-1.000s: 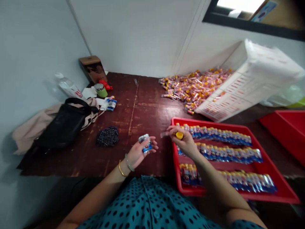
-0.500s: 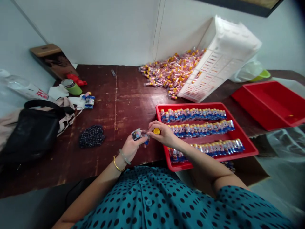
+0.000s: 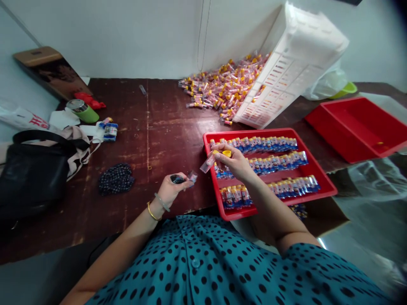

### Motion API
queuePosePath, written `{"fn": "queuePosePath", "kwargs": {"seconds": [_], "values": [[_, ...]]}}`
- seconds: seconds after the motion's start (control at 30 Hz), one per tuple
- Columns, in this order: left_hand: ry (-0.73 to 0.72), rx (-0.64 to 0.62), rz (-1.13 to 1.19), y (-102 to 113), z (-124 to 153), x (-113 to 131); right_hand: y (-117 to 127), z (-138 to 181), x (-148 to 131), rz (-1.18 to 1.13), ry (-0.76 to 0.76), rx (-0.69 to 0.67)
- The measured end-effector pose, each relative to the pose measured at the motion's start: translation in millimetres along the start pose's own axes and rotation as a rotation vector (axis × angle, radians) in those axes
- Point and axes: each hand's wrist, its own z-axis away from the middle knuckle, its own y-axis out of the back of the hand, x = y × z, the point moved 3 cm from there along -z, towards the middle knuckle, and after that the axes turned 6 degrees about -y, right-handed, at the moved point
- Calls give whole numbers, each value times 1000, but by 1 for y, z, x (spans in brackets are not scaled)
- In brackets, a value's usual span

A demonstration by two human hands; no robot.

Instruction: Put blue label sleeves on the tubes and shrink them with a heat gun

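Observation:
My right hand [image 3: 234, 163] pinches a small clear tube with a yellow cap [image 3: 213, 157] over the left end of a red tray [image 3: 321, 192]. Three rows of blue-wrapped tubes [image 3: 270, 163] lie in that tray. My left hand [image 3: 171, 189] is closed on a small clear and blue wrapper [image 3: 186, 178] just left of the tray, above the dark wooden table [image 3: 159, 131]. The two hands are a short way apart.
A heap of yellow-capped tubes [image 3: 222, 89] spills from a tipped white crate [image 3: 295, 59] at the back. A second red tray [image 3: 356, 127] stands at the right. A black bag [image 3: 32, 173], a dotted cloth [image 3: 116, 178], a green cup [image 3: 82, 111] and small packets lie at the left.
My right hand has pulled away from the left one and moved right over the tray with the tube. The view has shifted a little downward.

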Motion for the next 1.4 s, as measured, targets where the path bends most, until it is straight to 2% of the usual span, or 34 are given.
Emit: {"fn": "queuePosePath", "kwargs": {"seconds": [0.2,0.37,0.47,0.57,0.7,0.8,0.97,1.3,1.4], "values": [[-8,-55,14,-10,-1,4,-9,0,3,-38,42,-53],[16,-118,30,-16,2,7,-8,4,0,126,123,-26],[53,-100,63,-21,3,3,-5,8,2,218,164,-14],[109,-95,124,-29,4,-1,-2,11,11,244,129,-4],[247,-153,307,-44,8,-1,-3,22,25,226,100,76],[333,-183,399,-53,11,2,-9,37,35,177,70,67],[326,-160,431,-65,10,6,-19,60,46,-7,0,49],[287,-161,354,-82,5,12,-10,65,40,-41,57,102],[348,-196,345,-86,4,11,15,68,34,20,106,167]]}}
